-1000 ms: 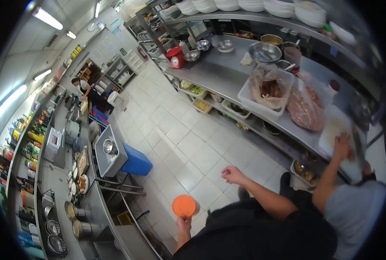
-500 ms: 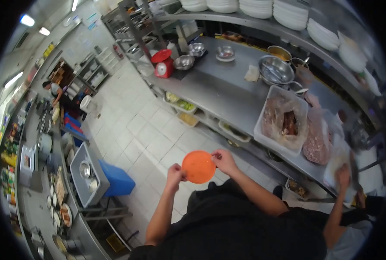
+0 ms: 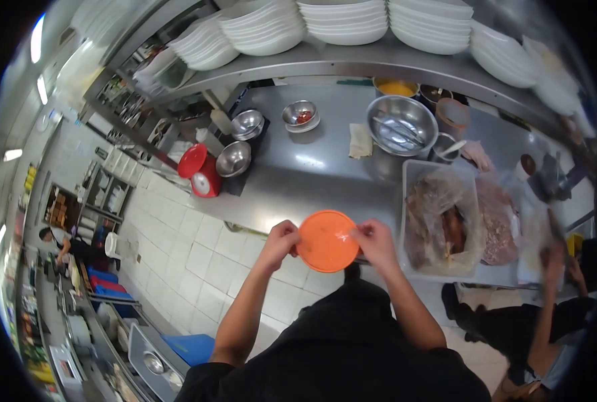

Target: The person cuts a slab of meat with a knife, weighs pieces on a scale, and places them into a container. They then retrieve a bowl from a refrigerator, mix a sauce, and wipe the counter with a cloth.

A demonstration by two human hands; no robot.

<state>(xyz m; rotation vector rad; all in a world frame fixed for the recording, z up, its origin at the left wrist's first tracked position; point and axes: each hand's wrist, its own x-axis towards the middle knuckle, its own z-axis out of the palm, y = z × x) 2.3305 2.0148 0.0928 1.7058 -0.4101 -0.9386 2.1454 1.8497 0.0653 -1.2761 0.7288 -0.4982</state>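
Both my hands pinch opposite edges of a round orange plastic plate [image 3: 327,241], shallow and rimmed, with light glinting off its face. My left hand [image 3: 280,246] grips its left edge, and my right hand [image 3: 376,242] has its right edge. The plate is in front of my body, near the front edge of a steel counter [image 3: 298,177]. Whether it is a plate or a flat lid cannot be told for certain.
A red scale [image 3: 200,171], steel bowls [image 3: 234,159] and a large bowl with tongs [image 3: 402,126] stand on the counter. At right is a plastic tub of bagged meat [image 3: 439,221]. A co-worker's hand [image 3: 552,260] works beside it. Stacked white dishes [image 3: 342,23] line the shelf.
My view has turned toward the counter and come closer to it. The orange plate, still in both hands, is now by the counter's edge rather than over the floor.
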